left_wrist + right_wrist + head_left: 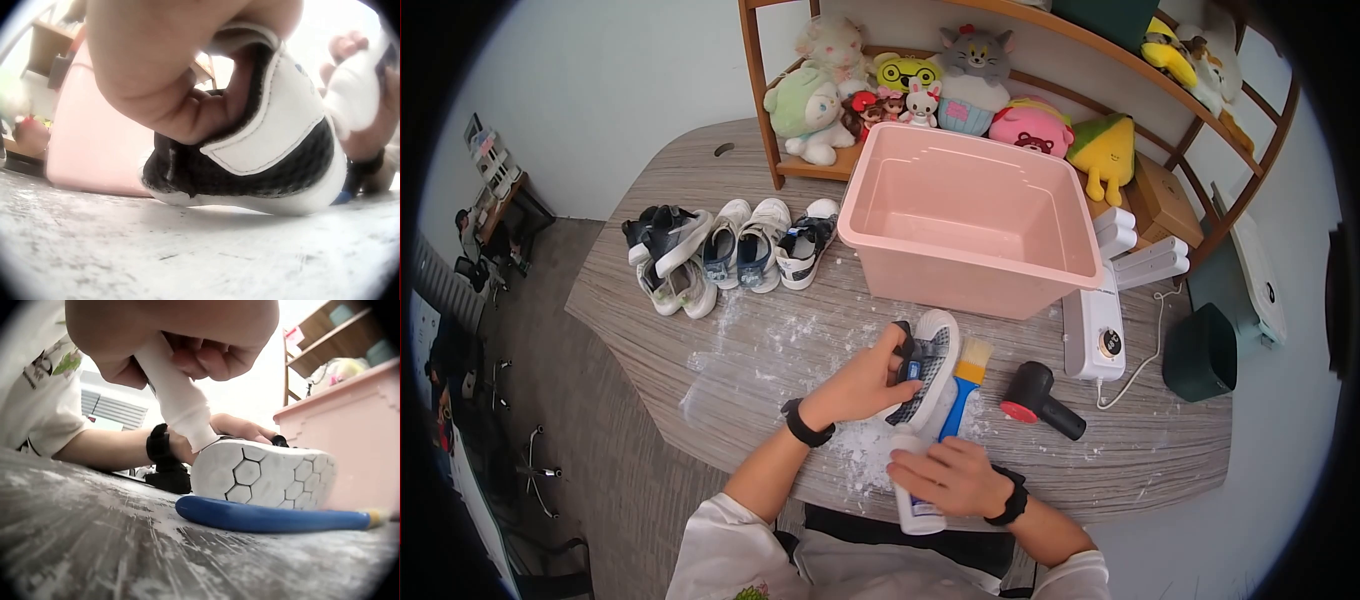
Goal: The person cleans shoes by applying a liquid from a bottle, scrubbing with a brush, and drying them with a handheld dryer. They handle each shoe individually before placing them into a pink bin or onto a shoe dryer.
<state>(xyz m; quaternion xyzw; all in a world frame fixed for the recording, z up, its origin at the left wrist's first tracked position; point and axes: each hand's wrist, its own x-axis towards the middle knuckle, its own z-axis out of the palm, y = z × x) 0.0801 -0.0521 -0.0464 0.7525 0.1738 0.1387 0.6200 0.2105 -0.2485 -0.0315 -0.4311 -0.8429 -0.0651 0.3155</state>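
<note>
My left hand (858, 382) grips a small black, grey and white shoe (937, 372) by its ankle opening, fingers hooked inside. The shoe lies tipped on its side, its white hexagon-patterned sole (275, 478) facing the right wrist camera. My right hand (962, 478) holds a white squeeze bottle (920, 515) tilted down, its tip right at the shoe's heel end. Part of the bottle is hidden behind my fingers. Along the sole lies a paintbrush with a blue handle (269, 515) and pale bristles (975, 350). White powdery residue (855, 450) covers the table around the shoe.
Behind stands a large pink tub (970, 285). Several shoes (750, 245) line the table's left. At the right are a black hair dryer (1050, 408) with a red end, a white shoe dryer (1090, 325) with a cord, and a dark green bin (1200, 355). Plush toys (970, 90) fill the shelf.
</note>
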